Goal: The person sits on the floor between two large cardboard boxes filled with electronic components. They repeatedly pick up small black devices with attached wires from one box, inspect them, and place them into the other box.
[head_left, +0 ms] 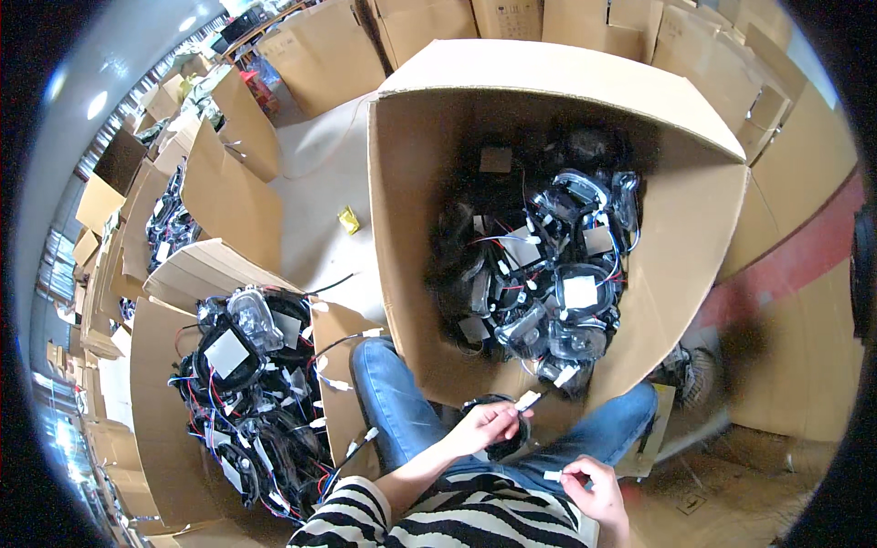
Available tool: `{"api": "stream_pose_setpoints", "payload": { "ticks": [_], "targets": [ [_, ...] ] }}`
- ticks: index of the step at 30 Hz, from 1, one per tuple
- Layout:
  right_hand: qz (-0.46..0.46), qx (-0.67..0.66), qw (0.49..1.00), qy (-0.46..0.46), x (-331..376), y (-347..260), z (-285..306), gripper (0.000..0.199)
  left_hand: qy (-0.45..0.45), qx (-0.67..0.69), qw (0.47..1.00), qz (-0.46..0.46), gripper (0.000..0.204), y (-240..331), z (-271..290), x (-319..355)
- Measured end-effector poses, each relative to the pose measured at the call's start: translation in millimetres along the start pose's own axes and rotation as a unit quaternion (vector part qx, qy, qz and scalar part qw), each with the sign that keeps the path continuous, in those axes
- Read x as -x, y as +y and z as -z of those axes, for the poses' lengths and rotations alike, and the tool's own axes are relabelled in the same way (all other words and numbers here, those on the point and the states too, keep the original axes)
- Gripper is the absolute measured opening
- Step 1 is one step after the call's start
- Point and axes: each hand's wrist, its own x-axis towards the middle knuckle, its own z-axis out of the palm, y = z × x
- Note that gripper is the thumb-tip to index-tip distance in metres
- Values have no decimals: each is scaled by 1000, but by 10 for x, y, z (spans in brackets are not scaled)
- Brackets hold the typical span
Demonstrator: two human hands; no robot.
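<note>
My left hand (489, 427) is closed in a pinch on a white connector (527, 400) at the end of a black cable. Just under that hand, between my knees, a round black lamp (513, 444) shows in part; the rest of it is behind the fingers. Lower and to the right, my right hand (594, 486) pinches a small white piece (553, 476), too small to tell its kind. The two hands are apart. Beyond them, a big open cardboard box (662, 301) holds a heap of black lamps (577, 292) with clear lenses, white labels and loose wires.
On my left, another cardboard box (155, 411) is piled with similar lamps (233, 352), its wires (343, 340) hanging over the edge. A yellow wrapper (348, 220) lies on the grey floor (315, 164). Upright cardboard sheets (324, 50) stand behind. Beside my right knee is a box flap (653, 429).
</note>
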Motion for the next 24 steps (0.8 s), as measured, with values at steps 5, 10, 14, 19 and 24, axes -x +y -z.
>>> {"api": "stream_pose_setpoints", "payload": {
  "ticks": [5, 10, 14, 19, 24],
  "targets": [
    [40, -11, 999, -4, -53, 31, 22, 6, -16, -71, 997, -30, 24, 73, -132, 34],
    [40, -31, 999, -13, -148, -75, 8, 7, 27, -182, 981, -57, 19, 202, -189, 96],
    [45, -74, 996, 17, -140, -108, 15, 7, 37, -325, 925, -192, 17, 212, -288, 87],
    [20, -87, 994, 57, -118, -141, 27, 7, 26, -395, 879, -265, 16, 181, -275, 72],
    [93, -15, 993, 71, -38, -155, 328, 8, -108, -204, 971, -66, 14, 198, -138, 160]
  ]
}}
